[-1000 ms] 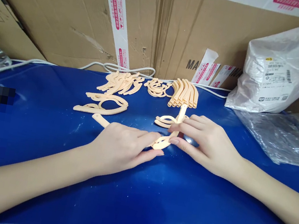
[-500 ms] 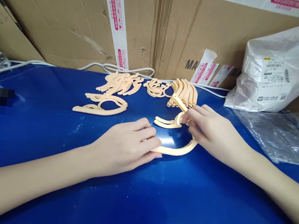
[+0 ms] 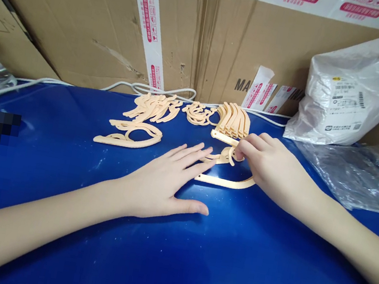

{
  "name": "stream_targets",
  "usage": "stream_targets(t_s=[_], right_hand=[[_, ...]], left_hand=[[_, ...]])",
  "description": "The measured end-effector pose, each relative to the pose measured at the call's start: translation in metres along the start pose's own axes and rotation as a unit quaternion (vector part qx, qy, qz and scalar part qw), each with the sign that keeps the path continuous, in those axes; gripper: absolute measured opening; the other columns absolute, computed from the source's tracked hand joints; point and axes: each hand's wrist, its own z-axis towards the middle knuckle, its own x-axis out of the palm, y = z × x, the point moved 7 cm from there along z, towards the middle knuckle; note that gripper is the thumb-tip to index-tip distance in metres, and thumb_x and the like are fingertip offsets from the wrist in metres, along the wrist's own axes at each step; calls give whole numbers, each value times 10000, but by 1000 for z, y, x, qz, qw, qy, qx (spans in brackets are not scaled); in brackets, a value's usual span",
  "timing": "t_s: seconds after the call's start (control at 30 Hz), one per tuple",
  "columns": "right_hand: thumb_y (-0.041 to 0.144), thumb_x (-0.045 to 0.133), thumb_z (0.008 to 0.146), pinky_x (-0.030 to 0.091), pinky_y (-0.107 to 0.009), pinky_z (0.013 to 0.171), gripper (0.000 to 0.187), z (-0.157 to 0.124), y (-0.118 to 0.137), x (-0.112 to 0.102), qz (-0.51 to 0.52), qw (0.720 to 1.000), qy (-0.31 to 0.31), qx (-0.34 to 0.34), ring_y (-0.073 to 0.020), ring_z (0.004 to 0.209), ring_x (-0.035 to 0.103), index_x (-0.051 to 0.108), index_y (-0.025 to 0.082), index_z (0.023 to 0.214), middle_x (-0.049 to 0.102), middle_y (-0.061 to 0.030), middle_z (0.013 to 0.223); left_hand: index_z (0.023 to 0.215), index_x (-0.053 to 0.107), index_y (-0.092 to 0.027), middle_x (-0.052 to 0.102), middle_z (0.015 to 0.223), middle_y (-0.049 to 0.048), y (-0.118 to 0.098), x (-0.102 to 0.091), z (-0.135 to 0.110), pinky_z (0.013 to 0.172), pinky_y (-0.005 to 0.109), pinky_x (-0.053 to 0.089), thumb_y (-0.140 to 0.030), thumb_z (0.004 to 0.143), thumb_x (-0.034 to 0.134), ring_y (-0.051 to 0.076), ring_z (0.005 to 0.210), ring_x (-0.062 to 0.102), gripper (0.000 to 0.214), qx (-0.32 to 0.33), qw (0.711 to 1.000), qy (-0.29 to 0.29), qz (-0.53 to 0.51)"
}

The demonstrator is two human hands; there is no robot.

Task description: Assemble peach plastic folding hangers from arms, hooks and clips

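My right hand [image 3: 272, 168] is closed on a cream plastic folding hanger [image 3: 224, 182] at its middle joint. One arm of the hanger curves toward me and the other points up and left. My left hand [image 3: 168, 182] lies open, fingers stretched out and thumb apart, beside the near arm's end. Its fingertips partly cover small curved hanger pieces [image 3: 224, 155] on the table behind. A folded hanger [image 3: 131, 139] lies to the left of my left hand.
On the blue table [image 3: 155, 262], loose curved arms [image 3: 153, 107], hook pieces [image 3: 198, 113] and a row of arms [image 3: 234, 119] lie at the back. Behind them stand cardboard boxes [image 3: 98, 15] and a white cable [image 3: 112, 84]. A white plastic bag [image 3: 347, 91] and clear film [image 3: 361, 175] sit right.
My left hand has let go of the hanger's near arm and spread its fingers. My right hand still holds the hanger, whose upper arm has swung lower, closer to level.
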Motion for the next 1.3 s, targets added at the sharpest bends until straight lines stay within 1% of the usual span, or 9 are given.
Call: stream_targets(t_s=[0.13,0.27,0.43,0.6,0.7,0.8,0.87,1.07,1.3], right_hand=[[-23,409,775,319,-334,679,271,-1,-3,0,-31,999,3,9,-223,769,474,560,184,863,584,-85,923],[-32,420,758,315,-342,693,288,-1,-7,0,-73,997,11,24,-233,783,502,576,177,882,586,-92,948],[-24,431,767,323,-340,712,265,0,-10,6,-63,997,36,24,-227,771,539,581,179,846,598,-74,890],[-5,418,811,347,-322,743,251,1,-9,12,-15,999,33,9,-196,753,571,586,177,856,615,-52,891],[14,414,836,362,-324,761,246,2,-10,15,-1,1000,29,7,-193,763,583,598,175,868,626,-52,890],[28,408,858,375,-335,789,253,3,-9,14,-2,1000,26,5,-198,780,588,618,166,881,639,-59,892],[85,405,902,380,-344,786,240,3,-6,9,-9,1000,17,7,-212,803,585,633,159,910,640,-73,911],[426,435,961,373,-346,745,345,-3,20,-4,30,998,-1,-50,-226,865,576,646,154,985,622,-95,957],[283,355,1001,364,-329,703,293,-3,34,-5,51,994,-9,-96,-187,743,540,576,143,869,605,-64,817]], left_hand=[[1471,310,-159,343,1520,119,4,3,0,1152,509,239,-695,875,381,270,1422,290,805,-22,1000,13,7],[1393,443,-107,485,1424,150,-1,-6,-4,1124,537,273,-680,885,383,300,1328,445,768,-2,996,-26,80],[934,703,-77,740,897,133,-10,-26,-10,899,453,492,-533,964,350,262,844,699,577,12,972,-114,205],[580,586,-172,577,518,25,-12,-36,-13,570,342,491,-336,945,460,204,528,614,420,-4,933,-160,323],[730,654,-145,642,643,67,-7,-37,-13,564,340,476,-344,935,477,238,659,643,336,-24,931,-176,318],[1096,644,-88,705,970,124,-1,-31,-10,748,374,501,-321,933,501,276,948,640,318,-24,951,-167,258],[1187,605,-95,692,1084,117,4,-25,-7,844,395,474,-299,943,497,272,1030,614,336,-20,964,-147,220],[1130,632,-155,704,1006,61,8,-23,-6,812,400,394,-287,956,485,247,930,597,263,-22,972,-143,186],[1012,646,-214,682,897,21,7,-33,-10,767,364,357,-229,943,520,193,844,558,145,-27,979,-182,92]])
